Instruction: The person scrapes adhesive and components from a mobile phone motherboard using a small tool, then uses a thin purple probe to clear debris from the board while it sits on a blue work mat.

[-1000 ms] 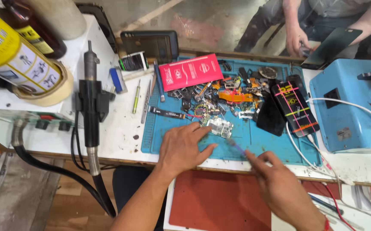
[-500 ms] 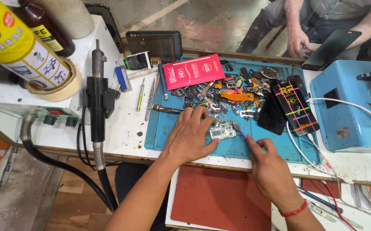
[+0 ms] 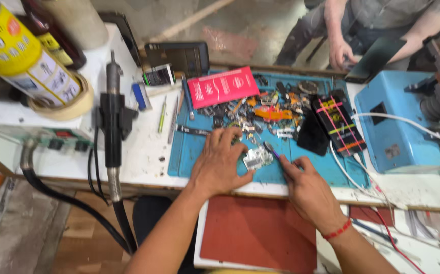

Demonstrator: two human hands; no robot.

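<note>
Blue rubber work mat [image 3: 194,152] covers the middle of the white bench; take it as the reference. Light-blue metal machine box [image 3: 397,127] sits just off its right edge, black hot-air gun [image 3: 112,122] in its holder well off the left edge, red flat packet [image 3: 222,86] on its top edge, black phone wrapped in coloured bands [image 3: 341,124] toward its right side. Left hand [image 3: 220,165] lies flat, fingers spread, on the mat's lower middle, thumb pinning a small silver circuit board [image 3: 257,157]. Right hand [image 3: 306,190] at the mat's bottom edge, fingers pinched closed on a thin purple-tipped tool [image 3: 272,149], tip at the board's right edge.
</note>
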